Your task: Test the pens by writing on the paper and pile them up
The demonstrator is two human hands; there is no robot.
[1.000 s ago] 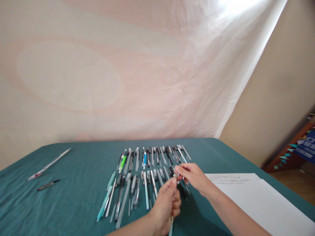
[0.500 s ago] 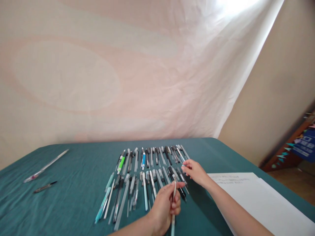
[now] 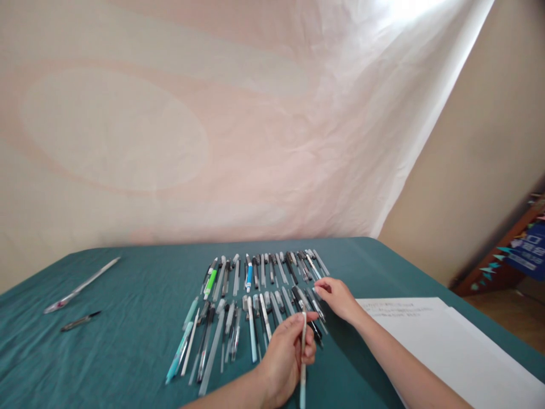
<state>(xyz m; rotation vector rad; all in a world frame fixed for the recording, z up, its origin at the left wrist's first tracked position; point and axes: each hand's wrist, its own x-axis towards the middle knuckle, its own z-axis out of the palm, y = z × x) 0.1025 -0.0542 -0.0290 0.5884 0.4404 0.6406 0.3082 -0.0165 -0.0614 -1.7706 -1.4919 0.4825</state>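
The paper (image 3: 426, 346) bears a few handwritten lines, too faint to read; the blue sign (image 3: 530, 253) has white lettering, too blurred to make out. The left hand (image 3: 289, 355) has its fingers clamped on a pen (image 3: 303, 369), upright in view before the near row (image 3: 252, 335). The right hand (image 3: 336, 298) is at that row's right end; whether its fingers grip anything I cannot tell. The far row (image 3: 249, 278) lies near the table (image 3: 145, 335)'s back edge. Wide green cloth separates both rows from the wrapper (image 3: 83, 287) at left.
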